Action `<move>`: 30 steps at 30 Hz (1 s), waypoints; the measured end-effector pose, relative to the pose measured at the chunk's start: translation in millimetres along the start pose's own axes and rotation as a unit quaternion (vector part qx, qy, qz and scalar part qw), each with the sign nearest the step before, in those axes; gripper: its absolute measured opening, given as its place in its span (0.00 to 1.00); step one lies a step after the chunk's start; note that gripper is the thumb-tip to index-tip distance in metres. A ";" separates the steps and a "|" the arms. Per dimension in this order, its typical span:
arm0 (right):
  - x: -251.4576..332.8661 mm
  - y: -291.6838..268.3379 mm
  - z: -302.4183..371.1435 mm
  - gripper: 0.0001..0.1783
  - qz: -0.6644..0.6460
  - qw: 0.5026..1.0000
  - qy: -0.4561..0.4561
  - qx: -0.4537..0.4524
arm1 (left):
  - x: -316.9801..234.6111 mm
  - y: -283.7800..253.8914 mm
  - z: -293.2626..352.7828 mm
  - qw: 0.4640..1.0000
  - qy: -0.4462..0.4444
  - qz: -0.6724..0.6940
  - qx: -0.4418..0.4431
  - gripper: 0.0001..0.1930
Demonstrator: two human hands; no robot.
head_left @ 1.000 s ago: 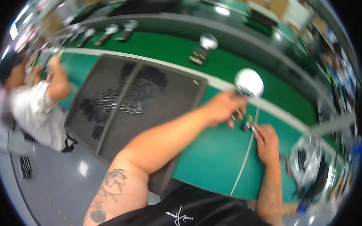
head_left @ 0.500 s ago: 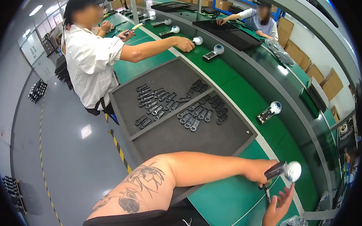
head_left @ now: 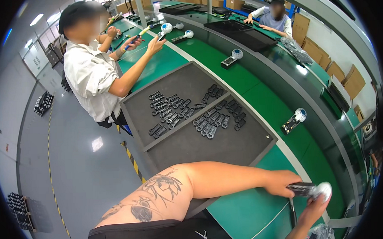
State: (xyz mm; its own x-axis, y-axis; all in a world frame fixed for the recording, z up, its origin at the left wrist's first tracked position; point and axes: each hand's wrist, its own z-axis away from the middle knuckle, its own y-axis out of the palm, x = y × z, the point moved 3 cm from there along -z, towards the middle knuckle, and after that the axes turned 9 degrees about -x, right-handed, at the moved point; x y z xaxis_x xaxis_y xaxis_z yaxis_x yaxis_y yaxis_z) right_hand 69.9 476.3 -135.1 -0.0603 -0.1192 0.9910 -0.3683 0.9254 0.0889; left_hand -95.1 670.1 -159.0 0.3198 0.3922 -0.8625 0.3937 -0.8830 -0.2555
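Observation:
At the lower right, my left hand (head_left: 282, 183) is closed around the black handle (head_left: 301, 188) of a small handheld device with a round white head (head_left: 325, 192). My right hand (head_left: 313, 208) grips that head from below with its fingers; the head is slightly blurred. A thin dark rod-like tool (head_left: 293, 212) points down below my left hand, and I cannot tell whether a hand holds it. Beyond my left forearm lies a divided grey tray (head_left: 184, 151) with several black handle-shaped shells (head_left: 210, 125) in both compartments.
A green conveyor belt (head_left: 258, 92) curves past on the right, carrying similar devices such as one (head_left: 295, 121) with a white ball head. On the left, a co-worker in a white shirt (head_left: 88, 72) holds a device. Another person (head_left: 276, 21) sits across the line. A clear plastic bag (head_left: 320, 233) lies lower right.
My right hand has come up from below and closed on the white head. The device has shifted slightly right. The co-worker has lifted a device off the belt; belt items have moved along.

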 end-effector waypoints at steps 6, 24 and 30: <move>-17.0 38.1 -151.1 0.32 -0.115 0.989 0.078 -0.054 | 21.0 -2.4 -6.1 0.995 -0.010 -0.016 -0.099 0.07; -44.9 50.2 -118.0 0.39 0.675 0.706 -0.162 0.136 | 15.6 -9.1 -4.8 0.996 -0.062 0.007 -0.067 0.04; -16.5 35.6 1.1 0.30 0.572 0.740 -0.307 0.175 | 19.2 -7.6 -3.2 0.996 -0.062 -0.015 -0.055 0.05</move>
State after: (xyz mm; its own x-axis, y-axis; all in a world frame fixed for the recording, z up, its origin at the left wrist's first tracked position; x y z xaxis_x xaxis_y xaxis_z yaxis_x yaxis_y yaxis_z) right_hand 56.8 510.8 -148.3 -0.8896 0.4293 0.1563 0.0380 0.4105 -0.9111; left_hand -89.2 685.1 -172.2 0.1997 0.3766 -0.9046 0.4958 -0.8351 -0.2382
